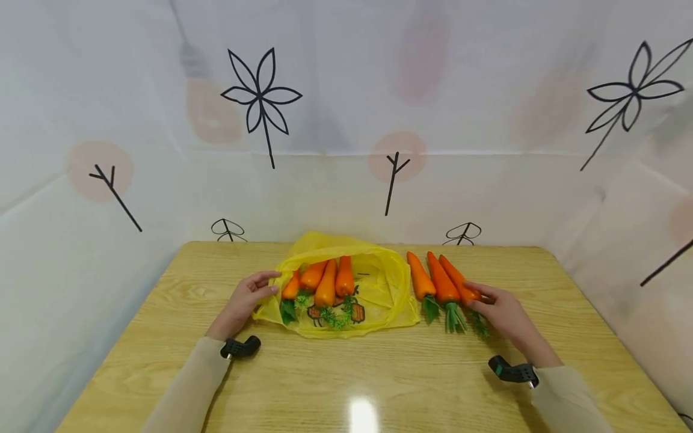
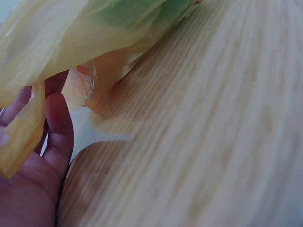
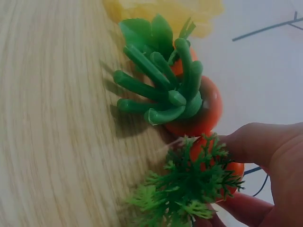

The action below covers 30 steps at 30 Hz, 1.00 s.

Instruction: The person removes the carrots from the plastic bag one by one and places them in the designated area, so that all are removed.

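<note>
A yellow plastic bag (image 1: 381, 322) lies on its side, its mouth facing me. Several orange carrots (image 1: 325, 291) with green tops are inside it. My left hand (image 1: 245, 300) holds the bag's left rim; in the left wrist view the fingers (image 2: 59, 125) curl around a strip of the yellow plastic (image 2: 23, 139). To the right of the bag three more carrots lie side by side, tips away from me. My right hand (image 1: 503, 313) grips the rightmost carrot (image 1: 460, 282) near its leafy top (image 3: 189, 182), thumb and fingers on either side. The middle carrot (image 1: 443, 279) has stubby green stems (image 3: 156, 87).
Everything lies on a light wooden table (image 1: 325, 379). A pale cloth wall (image 1: 335, 192) with black plant drawings stands behind it and along both sides. Black wrist cameras (image 1: 240, 347) sit at both sleeves.
</note>
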Each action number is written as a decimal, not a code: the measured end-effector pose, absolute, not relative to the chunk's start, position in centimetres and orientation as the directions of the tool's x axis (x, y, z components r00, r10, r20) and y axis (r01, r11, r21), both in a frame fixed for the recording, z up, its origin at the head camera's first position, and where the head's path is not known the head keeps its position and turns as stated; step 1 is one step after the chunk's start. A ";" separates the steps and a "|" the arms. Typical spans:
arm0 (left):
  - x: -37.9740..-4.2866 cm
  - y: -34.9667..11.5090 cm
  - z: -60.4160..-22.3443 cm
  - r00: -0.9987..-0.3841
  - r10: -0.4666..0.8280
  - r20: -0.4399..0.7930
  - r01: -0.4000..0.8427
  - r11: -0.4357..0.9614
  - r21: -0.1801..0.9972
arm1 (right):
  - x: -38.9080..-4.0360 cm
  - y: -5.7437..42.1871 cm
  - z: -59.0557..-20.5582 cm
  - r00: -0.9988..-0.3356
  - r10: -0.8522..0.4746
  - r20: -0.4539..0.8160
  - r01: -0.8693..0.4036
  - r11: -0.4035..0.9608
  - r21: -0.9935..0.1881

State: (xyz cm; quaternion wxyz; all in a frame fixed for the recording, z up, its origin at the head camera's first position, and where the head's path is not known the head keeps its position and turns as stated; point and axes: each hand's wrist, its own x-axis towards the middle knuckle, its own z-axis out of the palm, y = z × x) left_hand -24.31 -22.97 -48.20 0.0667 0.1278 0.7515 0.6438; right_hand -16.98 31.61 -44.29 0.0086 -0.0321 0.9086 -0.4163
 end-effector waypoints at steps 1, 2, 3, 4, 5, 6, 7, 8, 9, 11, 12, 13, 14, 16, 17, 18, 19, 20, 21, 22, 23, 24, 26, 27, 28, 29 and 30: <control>-24.3 -23.0 -48.2 -0.960 0.272 0.061 0.101 0.134 0.986 | -17.0 31.6 -44.2 -0.998 -0.068 0.014 -0.055 0.658 -0.751; -24.3 -23.0 -48.2 -0.961 0.269 0.061 0.099 0.131 0.986 | -17.0 31.5 -44.1 -0.997 -0.071 0.016 -0.059 0.662 -0.747; -24.3 -23.0 -48.2 -0.961 0.270 0.059 0.097 0.128 0.987 | -17.0 31.5 -44.1 -0.997 -0.072 0.017 -0.061 0.665 -0.744; -24.2 -23.0 -48.2 -0.960 0.272 0.059 0.097 0.127 0.987 | -17.0 31.5 -44.0 -0.997 -0.072 0.015 -0.060 0.665 -0.744; -24.2 -23.0 -48.2 -0.960 0.273 0.056 0.092 0.121 0.988 | -17.0 31.5 -44.0 -0.997 -0.071 0.013 -0.057 0.665 -0.745; -24.1 -23.0 -48.2 -0.960 0.274 0.054 0.089 0.118 0.989 | -16.9 31.5 -43.9 -0.997 -0.071 0.011 -0.055 0.666 -0.744; -24.1 -23.0 -48.2 -0.960 0.275 0.052 0.086 0.114 0.990 | -16.9 31.5 -43.9 -0.998 -0.067 0.007 -0.050 0.665 -0.745; -24.1 -23.0 -48.2 -0.959 0.277 0.051 0.084 0.109 0.991 | -16.9 31.5 -43.9 -0.998 -0.061 0.003 -0.043 0.663 -0.748; -24.1 -23.0 -48.2 -0.959 0.279 0.049 0.081 0.102 0.992 | -16.8 31.5 -43.9 -0.999 -0.051 0.000 -0.034 0.662 -0.749; -24.1 -23.0 -48.2 -0.960 0.277 0.047 0.073 0.084 0.994 | -16.8 31.5 -43.9 -0.999 -0.036 0.005 -0.027 0.664 -0.747; -24.1 -23.0 -48.2 -0.958 0.282 0.054 0.081 0.084 0.993 | -16.8 31.5 -43.9 -1.000 -0.029 0.011 -0.028 0.669 -0.743; -24.1 -23.0 -48.1 -0.957 0.285 0.056 0.082 0.081 0.993 | -16.8 31.5 -43.9 -1.000 -0.022 0.017 -0.027 0.670 -0.742; -24.2 -23.0 -48.1 -0.957 0.286 0.057 0.083 0.082 0.993 | -16.8 31.5 -43.9 -1.000 -0.017 0.023 -0.028 0.673 -0.739; -24.2 -22.9 -48.1 -0.956 0.286 0.061 0.090 0.090 0.992 | -16.7 31.5 -43.8 -0.999 -0.016 0.038 -0.039 0.679 -0.734; -24.2 -22.9 -48.1 -0.956 0.286 0.063 0.095 0.098 0.991 | -16.6 31.5 -43.7 -0.999 -0.016 0.041 -0.041 0.681 -0.732; -24.2 -23.0 -48.2 -0.955 0.288 0.067 0.101 0.105 0.989 | -16.6 31.5 -43.6 -0.999 -0.016 0.044 -0.043 0.683 -0.729; -24.1 -22.9 -48.2 -0.956 0.286 0.066 0.100 0.106 0.989 | -16.6 31.5 -43.6 -0.999 -0.014 0.044 -0.041 0.683 -0.730; -24.2 -22.9 -48.2 -0.956 0.284 0.068 0.103 0.110 0.989 | -16.5 31.4 -43.5 -0.999 -0.011 0.043 -0.039 0.683 -0.729; -24.2 -22.9 -48.2 -0.955 0.287 0.073 0.108 0.110 0.988 | -16.5 31.4 -43.4 -0.999 -0.010 0.044 -0.039 0.687 -0.726; -24.2 -23.0 -48.2 -0.954 0.289 0.075 0.112 0.111 0.988 | -16.5 31.4 -43.3 -0.999 -0.009 0.047 -0.040 0.692 -0.721; -24.2 -23.0 -48.3 -0.954 0.289 0.078 0.115 0.113 0.987 | -16.4 31.4 -43.2 -0.999 -0.008 0.052 -0.042 0.698 -0.715; -24.2 -23.0 -48.3 -0.955 0.287 0.079 0.116 0.113 0.987 | -16.4 31.4 -43.1 -0.999 -0.004 0.054 -0.041 0.699 -0.713; -24.3 -23.0 -48.3 -0.955 0.286 0.081 0.118 0.113 0.987 | -16.5 31.3 -42.9 -0.998 -0.004 0.065 -0.049 0.709 -0.704; -24.3 -23.0 -48.3 -0.955 0.286 0.081 0.117 0.113 0.987 | -16.5 31.2 -42.8 -0.998 -0.005 0.070 -0.053 0.712 -0.700; -24.3 -23.0 -48.3 -0.956 0.283 0.079 0.115 0.113 0.987 | -16.5 31.2 -42.7 -0.997 -0.004 0.071 -0.053 0.713 -0.699; -24.3 -22.9 -48.3 -0.956 0.282 0.078 0.114 0.113 0.987 | -16.5 31.1 -42.7 -0.997 -0.006 0.073 -0.055 0.715 -0.697; -24.3 -22.9 -48.3 -0.956 0.283 0.076 0.111 0.110 0.988 | -16.5 31.0 -42.6 -0.997 -0.006 0.074 -0.056 0.716 -0.696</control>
